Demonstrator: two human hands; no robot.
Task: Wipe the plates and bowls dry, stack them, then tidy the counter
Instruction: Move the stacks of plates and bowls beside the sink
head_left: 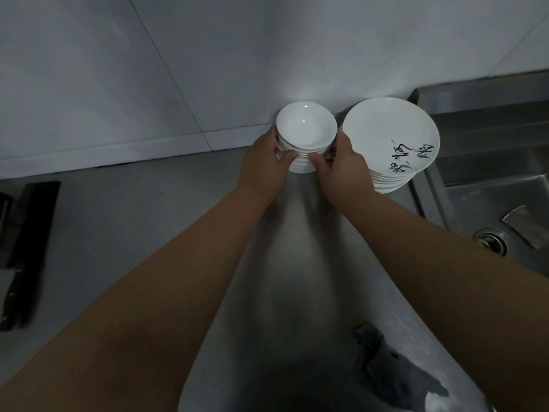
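Observation:
A stack of several small white bowls (306, 127) stands at the back of the steel counter (142, 221), close to the tiled wall. My left hand (263, 166) grips the stack's left side and my right hand (344, 171) grips its right side, thumbs meeting at the front. Just to the right stands a stack of several larger white plates (386, 132), the top one bearing black brush marks. A dark grey cloth (389, 364) lies crumpled on the counter near the front edge, below my right forearm.
A steel sink (490, 203) with a drain (490, 240) and a grey cloth (525, 226) in it sits at the right. A dark-handled knife (26, 245) lies at the counter's left edge. The tiled wall (148, 69) closes the back.

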